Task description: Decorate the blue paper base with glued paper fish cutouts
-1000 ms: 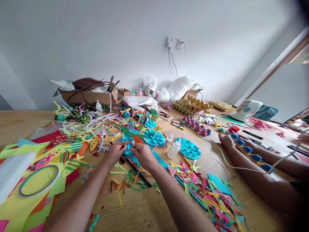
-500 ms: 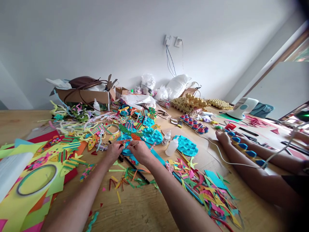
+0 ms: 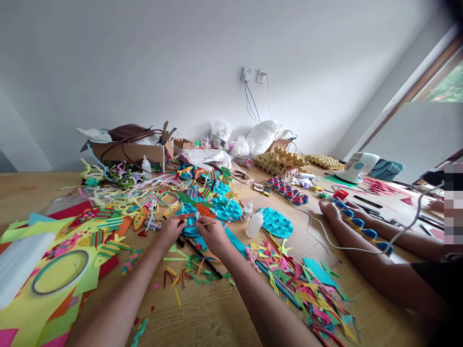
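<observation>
Over the middle of the table, my left hand (image 3: 171,231) is closed, its fingertips pinching an orange paper piece (image 3: 186,216). A dark bit shows at those fingers, too small to name. My right hand (image 3: 214,237) is closed on a thin wooden stick (image 3: 208,223) that lies across its fingers. Just beyond both hands are blue-painted egg-carton pieces (image 3: 228,210) with patterned paper fish, one of them an orange spotted fish (image 3: 204,209). A black pen (image 3: 204,260) lies below the hands. Two glue bottles, one a white squeeze bottle (image 3: 255,224), stand right of my right hand.
Colourful paper scraps (image 3: 318,299) spread at the front right. Paper sheets (image 3: 68,277) and a tape ring (image 3: 61,272) lie left, pipe cleaners (image 3: 108,193) behind them. A cardboard box (image 3: 133,152) stands at the back. At right, a co-worker's arms (image 3: 347,241) surround a blue-and-yellow egg-carton strip (image 3: 356,222).
The camera view has shifted slightly. My hands remain close together over the blue pieces, and the stick shows more clearly in my right hand.
</observation>
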The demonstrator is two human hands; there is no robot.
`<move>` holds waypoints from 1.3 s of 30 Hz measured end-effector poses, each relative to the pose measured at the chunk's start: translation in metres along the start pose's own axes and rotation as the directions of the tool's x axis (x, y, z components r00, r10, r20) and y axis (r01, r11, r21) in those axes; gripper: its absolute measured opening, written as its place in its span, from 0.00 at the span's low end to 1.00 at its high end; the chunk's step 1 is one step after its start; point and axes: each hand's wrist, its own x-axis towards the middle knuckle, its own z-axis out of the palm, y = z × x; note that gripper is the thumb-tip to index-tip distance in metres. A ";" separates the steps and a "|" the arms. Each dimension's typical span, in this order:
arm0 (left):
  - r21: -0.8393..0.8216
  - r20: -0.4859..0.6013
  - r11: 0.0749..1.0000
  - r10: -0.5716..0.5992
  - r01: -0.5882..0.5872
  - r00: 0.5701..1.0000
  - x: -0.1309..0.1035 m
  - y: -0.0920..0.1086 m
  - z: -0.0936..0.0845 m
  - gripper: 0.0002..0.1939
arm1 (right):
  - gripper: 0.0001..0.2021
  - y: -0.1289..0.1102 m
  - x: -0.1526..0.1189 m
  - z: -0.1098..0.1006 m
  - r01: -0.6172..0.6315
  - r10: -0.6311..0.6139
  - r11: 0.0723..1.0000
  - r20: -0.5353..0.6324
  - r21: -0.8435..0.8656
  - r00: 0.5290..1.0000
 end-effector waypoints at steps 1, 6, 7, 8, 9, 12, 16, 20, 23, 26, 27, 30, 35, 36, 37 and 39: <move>0.010 0.005 1.000 -0.007 0.007 1.000 0.000 0.000 0.000 0.09 | 0.10 0.002 -0.002 0.001 -0.007 0.007 1.000 -0.019 0.024 1.000; 0.046 0.024 0.999 -0.019 0.018 1.000 0.000 0.003 0.000 0.09 | 0.10 0.012 -0.005 0.010 -0.036 0.069 0.973 -0.138 0.226 0.988; 0.049 0.024 0.999 -0.021 0.020 0.999 0.000 0.003 0.000 0.08 | 0.10 0.013 -0.006 0.010 -0.028 0.067 0.968 -0.148 0.249 0.987; 0.051 0.023 0.998 -0.024 0.023 0.999 0.000 0.003 -0.001 0.07 | 0.10 0.013 -0.008 0.011 -0.019 0.061 0.965 -0.151 0.261 0.987; 0.052 0.021 0.998 -0.027 0.026 0.999 0.000 0.003 -0.001 0.07 | 0.10 0.012 -0.009 0.010 -0.014 0.055 0.964 -0.150 0.265 0.987; 0.045 0.016 0.998 -0.034 0.033 0.999 0.001 0.004 -0.001 0.05 | 0.10 0.007 -0.016 0.004 -0.025 0.058 0.972 -0.132 0.233 0.990; 0.014 0.021 0.999 -0.041 0.041 0.999 0.000 0.004 -0.003 0.04 | 0.10 0.001 -0.029 -0.008 -0.012 0.026 0.993 -0.112 0.116 0.993; -0.026 0.018 0.999 -0.042 0.042 0.999 -0.001 0.004 -0.005 0.02 | 0.11 -0.003 -0.040 -0.017 0.020 -0.019 1.000 -0.076 0.016 0.997; -0.051 0.005 0.998 -0.045 0.045 0.999 -0.002 0.004 -0.007 0.03 | 0.10 -0.004 -0.049 -0.021 0.048 -0.048 0.999 -0.063 0.003 0.997; -0.071 -0.020 0.996 -0.051 0.049 0.999 -0.002 0.003 -0.007 0.04 | 0.10 -0.007 -0.057 -0.025 0.066 -0.066 0.998 -0.059 -0.006 0.996; -0.078 -0.026 0.996 -0.051 0.049 0.998 -0.002 0.003 -0.007 0.04 | 0.11 -0.008 -0.060 -0.026 0.076 -0.077 0.997 -0.053 -0.015 0.996; -0.097 -0.038 0.994 -0.048 0.044 0.998 -0.001 0.002 -0.007 0.04 | 0.11 -0.013 -0.067 -0.031 0.097 -0.099 0.994 -0.036 -0.050 0.994; -0.121 -0.090 0.991 -0.058 0.047 0.994 0.000 0.000 -0.008 0.08 | 0.09 -0.019 -0.081 -0.039 0.066 -0.067 0.996 -0.014 -0.065 0.998; -0.126 -0.113 0.991 -0.064 0.050 0.992 0.000 -0.001 -0.009 0.10 | 0.09 -0.019 -0.085 -0.040 0.066 -0.066 0.996 -0.003 -0.056 0.998; -0.131 -0.139 0.990 -0.069 0.050 0.988 0.000 -0.001 -0.010 0.11 | 0.09 -0.018 -0.090 -0.040 0.067 -0.067 0.997 0.008 -0.048 0.998; -0.144 -0.196 0.989 -0.071 0.043 0.978 0.000 -0.004 -0.013 0.13 | 0.09 -0.017 -0.101 -0.042 0.076 -0.075 0.996 0.029 -0.041 0.997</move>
